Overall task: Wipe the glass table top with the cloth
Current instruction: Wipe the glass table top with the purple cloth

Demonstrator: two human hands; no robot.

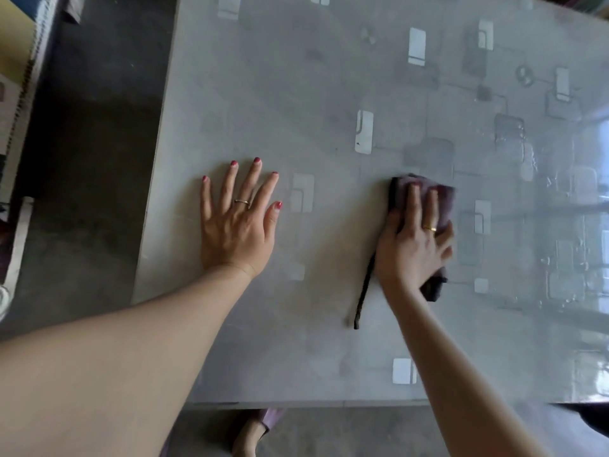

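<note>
The glass table top (296, 94) is grey with pale rectangle patterns and fills most of the view. A bunched purple and black cloth (445, 199) lies on it right of centre, with a thin black strap trailing toward the near edge. My right hand (412, 242) presses flat on the cloth, fingers straight and pointing away from me. My left hand (237, 219) rests palm down on the bare glass to the left, fingers spread, touching nothing else.
The table's left edge (158, 159) borders a dark concrete floor (92, 159). Stacked notebooks and papers (23, 61) sit at the far left. The near edge (296, 404) runs below my arms, with a foot (250, 437) under it. Window glare shines on the right side.
</note>
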